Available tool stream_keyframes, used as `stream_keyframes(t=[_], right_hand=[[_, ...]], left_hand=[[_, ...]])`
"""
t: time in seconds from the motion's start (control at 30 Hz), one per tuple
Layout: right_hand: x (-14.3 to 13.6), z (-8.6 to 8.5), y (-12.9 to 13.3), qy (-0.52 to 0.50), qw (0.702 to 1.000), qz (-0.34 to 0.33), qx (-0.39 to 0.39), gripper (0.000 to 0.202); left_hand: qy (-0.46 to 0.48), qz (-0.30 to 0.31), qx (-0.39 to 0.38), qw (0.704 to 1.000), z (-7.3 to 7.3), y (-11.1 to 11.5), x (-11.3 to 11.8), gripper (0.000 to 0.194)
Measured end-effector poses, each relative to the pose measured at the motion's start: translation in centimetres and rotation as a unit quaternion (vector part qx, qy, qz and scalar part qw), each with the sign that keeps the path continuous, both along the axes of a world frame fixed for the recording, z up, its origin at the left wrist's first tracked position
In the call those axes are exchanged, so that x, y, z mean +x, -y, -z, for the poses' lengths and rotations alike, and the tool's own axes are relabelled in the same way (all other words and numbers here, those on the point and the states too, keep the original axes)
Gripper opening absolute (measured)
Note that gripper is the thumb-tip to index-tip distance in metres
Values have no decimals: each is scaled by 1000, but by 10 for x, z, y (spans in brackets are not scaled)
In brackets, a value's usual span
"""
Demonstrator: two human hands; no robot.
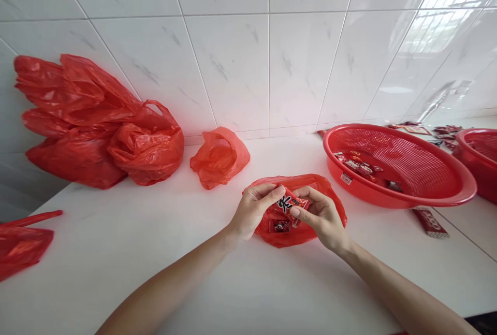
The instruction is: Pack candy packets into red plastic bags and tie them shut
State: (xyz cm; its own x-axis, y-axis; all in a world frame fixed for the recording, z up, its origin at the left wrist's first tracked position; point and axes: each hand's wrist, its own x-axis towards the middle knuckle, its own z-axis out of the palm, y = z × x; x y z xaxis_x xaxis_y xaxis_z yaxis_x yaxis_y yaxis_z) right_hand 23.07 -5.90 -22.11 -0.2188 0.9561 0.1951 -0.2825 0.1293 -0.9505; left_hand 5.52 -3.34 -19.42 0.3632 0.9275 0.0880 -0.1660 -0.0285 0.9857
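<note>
Between my two hands is a small red snack packet with bold black and white lettering. My left hand pinches its left end, thumb on top. On the other side my right hand grips the right end between thumb and fingers. Both hands are over an opened red plastic bag on the table. Inside that bag lies a dark red packet; other contents are partly hidden by my hands.
A red colander holding several packets stands at the right, another red basket beyond it. A red and white packet lies in front. Filled red bags lean on the tiled wall; a crumpled bag sits nearer the middle.
</note>
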Motion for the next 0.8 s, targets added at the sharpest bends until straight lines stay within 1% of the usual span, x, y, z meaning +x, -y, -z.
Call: stream_keyframes(t=[0.1,0.27,0.47,0.57,0.67,0.8], right_hand=[[2,2,-1,-10,1000,-8,-19,25],[5,4,-4,-30,999,6,-35,25],[5,1,-3,-16,998,-27,-47,26],[5,1,-3,-13,998,-37,-45,25],[6,1,-4,-6,999,-6,-46,23],[7,0,-6,13,998,37,-52,28]], left_hand=[[-6,-7,-2,1000,-3,-1,-1,37],[-9,-17,-14,1000,-6,-1,-2,38],[-45,-42,10,998,-4,-3,-4,33],[-69,-46,35,996,-3,-3,-5,32],[-101,-43,70,991,-4,-2,-6,31],[-142,-31,108,983,-2,-2,-7,32]])
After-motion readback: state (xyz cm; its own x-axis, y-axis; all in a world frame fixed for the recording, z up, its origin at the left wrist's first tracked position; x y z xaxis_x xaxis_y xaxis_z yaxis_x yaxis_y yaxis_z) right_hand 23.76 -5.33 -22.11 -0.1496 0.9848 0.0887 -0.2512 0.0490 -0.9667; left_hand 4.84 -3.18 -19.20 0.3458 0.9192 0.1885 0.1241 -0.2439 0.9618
